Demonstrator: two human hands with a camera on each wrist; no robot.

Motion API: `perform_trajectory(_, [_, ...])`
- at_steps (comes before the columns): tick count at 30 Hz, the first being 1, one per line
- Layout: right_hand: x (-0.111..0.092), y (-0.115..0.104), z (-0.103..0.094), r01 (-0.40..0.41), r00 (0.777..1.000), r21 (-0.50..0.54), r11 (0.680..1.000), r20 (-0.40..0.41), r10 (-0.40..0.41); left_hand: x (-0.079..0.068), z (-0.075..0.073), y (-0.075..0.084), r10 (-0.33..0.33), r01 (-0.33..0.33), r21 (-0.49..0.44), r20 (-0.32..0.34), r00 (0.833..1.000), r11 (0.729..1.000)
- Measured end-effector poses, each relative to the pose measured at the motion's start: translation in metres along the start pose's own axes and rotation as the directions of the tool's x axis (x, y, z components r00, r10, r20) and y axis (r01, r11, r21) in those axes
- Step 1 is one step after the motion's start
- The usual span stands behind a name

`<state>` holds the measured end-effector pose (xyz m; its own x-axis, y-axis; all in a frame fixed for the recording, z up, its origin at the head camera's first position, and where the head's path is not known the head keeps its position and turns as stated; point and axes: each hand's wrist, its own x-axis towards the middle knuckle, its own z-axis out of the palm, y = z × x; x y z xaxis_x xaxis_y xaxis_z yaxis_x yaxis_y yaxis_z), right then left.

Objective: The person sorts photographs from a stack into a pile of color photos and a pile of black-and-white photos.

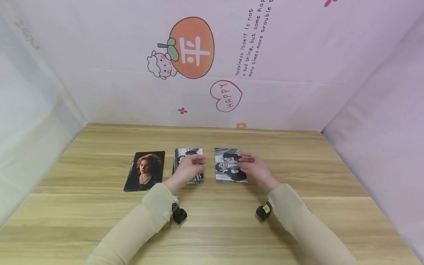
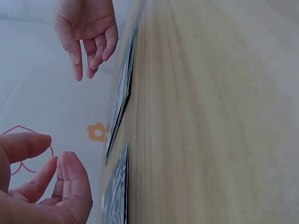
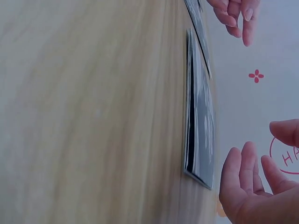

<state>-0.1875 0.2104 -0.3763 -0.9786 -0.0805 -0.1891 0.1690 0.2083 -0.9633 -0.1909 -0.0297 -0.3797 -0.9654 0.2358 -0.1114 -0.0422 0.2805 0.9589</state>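
Note:
Three small piles of photo cards lie in a row on the wooden table. On the left is a colour portrait card. The middle pile has a black-and-white card on top, partly covered from view by my left hand, which hovers over it with loosely bent fingers. At the right lies another pile topped by a black-and-white card; my right hand is above its right edge. The wrist views show both hands raised off the piles, thumbs apart from the fingers, holding nothing. Stacked edges show in the right wrist view.
The wooden table runs back to a white printed cloth wall, with cloth walls on both sides. A small black camera sits at the left wrist and another camera at the right.

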Motion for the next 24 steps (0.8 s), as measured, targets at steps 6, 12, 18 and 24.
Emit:
perform_trajectory(6, [0.000, 0.002, -0.006, -0.012, 1.000, -0.020, 1.000, -0.027, 0.012, 0.004, 0.007, -0.001, 0.011, -0.011, -0.021, 0.006, 1.000, 1.000])
perform_trajectory(12, [0.001, 0.001, -0.010, -0.035, 0.998, -0.015, 0.999, -0.045, 0.034, 0.005, 0.011, 0.000, 0.022, -0.022, 0.026, 0.006, 1.000, 0.999])
perform_trajectory(18, [0.003, 0.002, -0.011, -0.041, 0.997, -0.017, 0.999, -0.060, 0.040, 0.009, 0.018, 0.003, -0.008, 0.008, 0.042, 0.010, 1.000, 0.999])
perform_trajectory(24, [0.005, 0.003, -0.011, -0.056, 0.996, -0.024, 0.998, -0.072, 0.054, 0.016, 0.025, 0.004, -0.037, 0.037, -0.003, 0.021, 0.999, 0.999])
